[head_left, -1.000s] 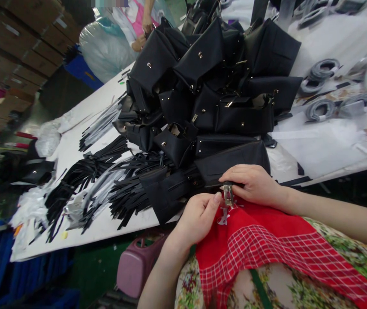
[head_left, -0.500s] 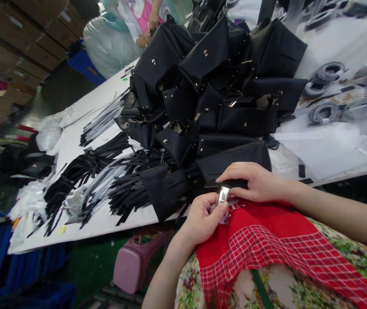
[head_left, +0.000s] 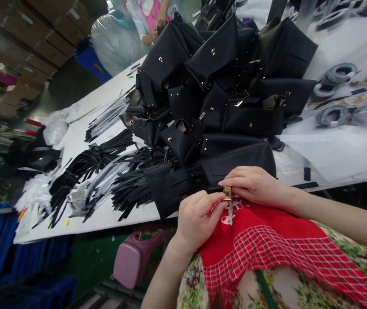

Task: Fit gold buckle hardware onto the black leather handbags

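Left hand (head_left: 199, 216) and right hand (head_left: 254, 183) pinch a metal clasp (head_left: 227, 193), seemingly unfinished; beyond them, heaped bags (head_left: 215, 99) already bear fittings (head_left: 213, 52).

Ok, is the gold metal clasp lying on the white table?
No, the clasp is held between the left hand and right hand.

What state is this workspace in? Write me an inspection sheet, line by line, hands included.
Surface: flat white tabletop, partly covered.
Work pieces: small gold-coloured metal clasp; heap of black leather-like bags.
Clutter: bundles of flat black strips; crumpled whitish plastic at the table's left end.
Hands: left hand pinches the clasp; right hand has fingertips at its upper end, grip unclear.
Cables: none certain; grey ring-shaped coils at right, material unclear.
Surroundings: mauve plastic stool, brown cardboard boxes, person in pink and white.
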`<state>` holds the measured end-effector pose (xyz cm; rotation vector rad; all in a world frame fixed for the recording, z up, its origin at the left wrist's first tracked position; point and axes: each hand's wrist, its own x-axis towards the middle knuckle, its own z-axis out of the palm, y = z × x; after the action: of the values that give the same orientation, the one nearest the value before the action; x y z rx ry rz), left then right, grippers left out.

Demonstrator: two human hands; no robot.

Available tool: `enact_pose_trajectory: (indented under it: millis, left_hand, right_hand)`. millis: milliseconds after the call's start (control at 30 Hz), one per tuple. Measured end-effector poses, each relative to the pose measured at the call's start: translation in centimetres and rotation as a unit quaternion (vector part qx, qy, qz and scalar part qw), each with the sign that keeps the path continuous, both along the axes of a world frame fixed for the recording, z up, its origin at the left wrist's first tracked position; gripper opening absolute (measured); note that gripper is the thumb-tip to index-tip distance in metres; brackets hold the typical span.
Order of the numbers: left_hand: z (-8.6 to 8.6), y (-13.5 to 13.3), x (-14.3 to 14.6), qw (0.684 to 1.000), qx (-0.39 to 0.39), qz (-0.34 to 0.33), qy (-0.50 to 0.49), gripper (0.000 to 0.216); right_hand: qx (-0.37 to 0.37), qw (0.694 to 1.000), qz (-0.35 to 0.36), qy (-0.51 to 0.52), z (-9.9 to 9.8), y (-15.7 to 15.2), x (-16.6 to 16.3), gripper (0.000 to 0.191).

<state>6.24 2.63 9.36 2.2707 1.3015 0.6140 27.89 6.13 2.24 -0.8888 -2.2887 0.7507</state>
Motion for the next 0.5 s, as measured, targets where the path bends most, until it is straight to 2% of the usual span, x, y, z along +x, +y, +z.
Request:
enact_pose_trajectory:
  millis: [233, 500]
  left_hand:
    - [0.36, -0.05, -0.74, 0.993, 0.079, -0.047, 0.075, 0.023]
    - [1.00, 0.05, -0.41, 0.974, 0.143, -0.070, 0.164, 0.019]
  right_hand:
    - [-0.023, 1.000, 0.014, -0.001, 0.14, -0.08, -0.01, 0.025]
    - [-0.034, 0.999, 0.020, -0.013, 0.15, -0.16, -0.09, 0.025]
